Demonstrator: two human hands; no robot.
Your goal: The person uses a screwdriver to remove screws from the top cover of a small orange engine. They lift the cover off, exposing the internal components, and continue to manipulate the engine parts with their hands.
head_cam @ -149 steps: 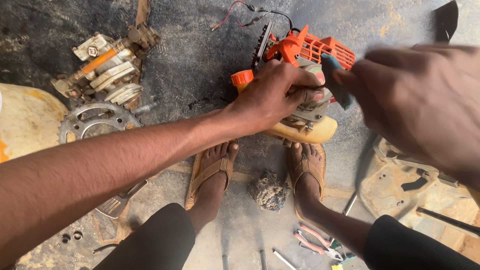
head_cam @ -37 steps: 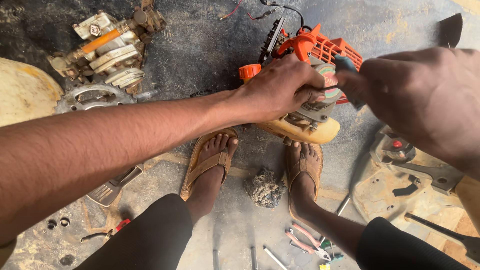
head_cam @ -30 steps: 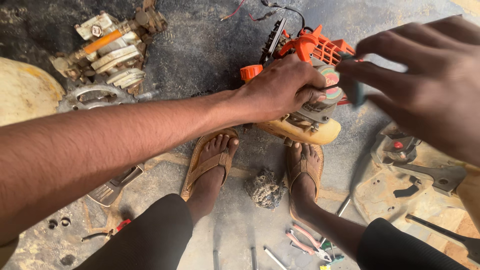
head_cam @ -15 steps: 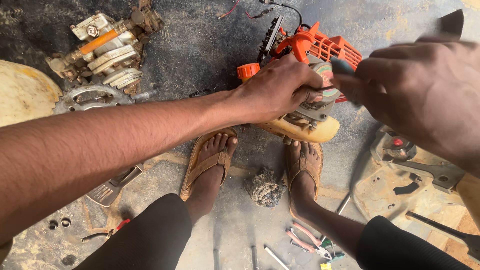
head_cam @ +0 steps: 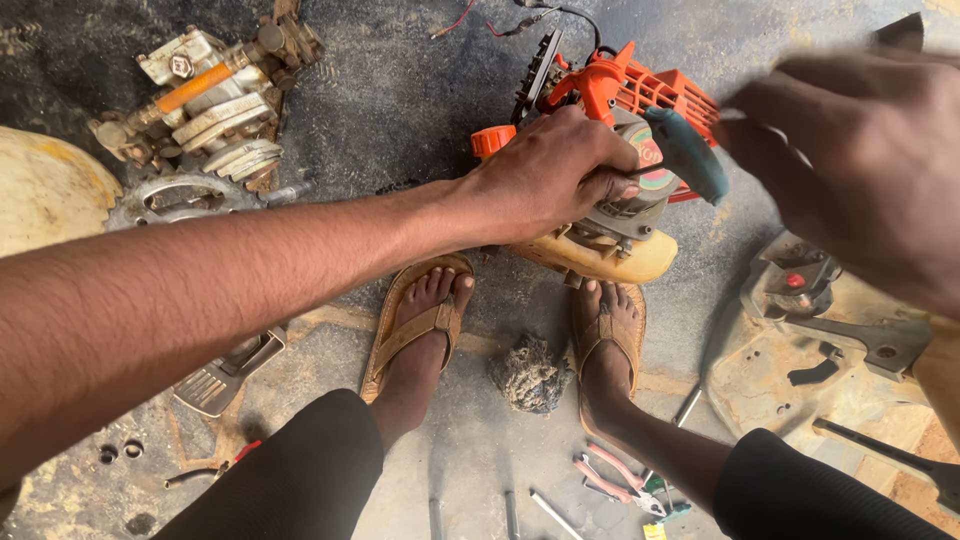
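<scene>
A small orange engine, with a slatted orange cover at the far side and a round grey housing in the middle, is being kept upright on the concrete floor just beyond the right sandal. It is being seated on a cream-coloured base that is jutting out toward that sandal. A dark teal tool handle is being held against the engine's right side; its working tip is blurred, possibly hidden.
</scene>
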